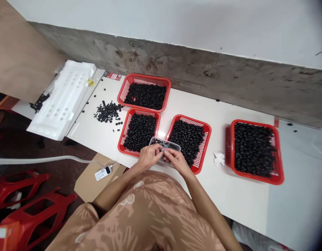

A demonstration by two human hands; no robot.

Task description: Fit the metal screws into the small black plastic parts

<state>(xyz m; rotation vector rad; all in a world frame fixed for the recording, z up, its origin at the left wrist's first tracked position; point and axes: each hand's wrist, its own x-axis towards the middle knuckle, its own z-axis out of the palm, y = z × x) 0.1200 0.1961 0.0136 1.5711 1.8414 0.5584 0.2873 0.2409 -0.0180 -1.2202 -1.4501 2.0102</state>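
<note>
My left hand (149, 156) and my right hand (176, 159) meet over a clear plastic tub (178, 146) that holds small dark and shiny pieces. The fingers of each hand are pinched together, and what lies between them is too small to make out. Behind the tub, to its left, stands a red basket (120, 144) of round black parts. A second red basket (208, 137) with similar black rings is close to my right hand. Farther back, another red basket (168, 83) contains smaller black pieces.
On the right stands a fuller red basket (281, 174), with crumpled white tissue (218, 159) beside it. Loose black parts (107, 112) are heaped on the white table (244, 195). White foam (62, 101) lies at the left. Red stools (40, 212) are on the floor.
</note>
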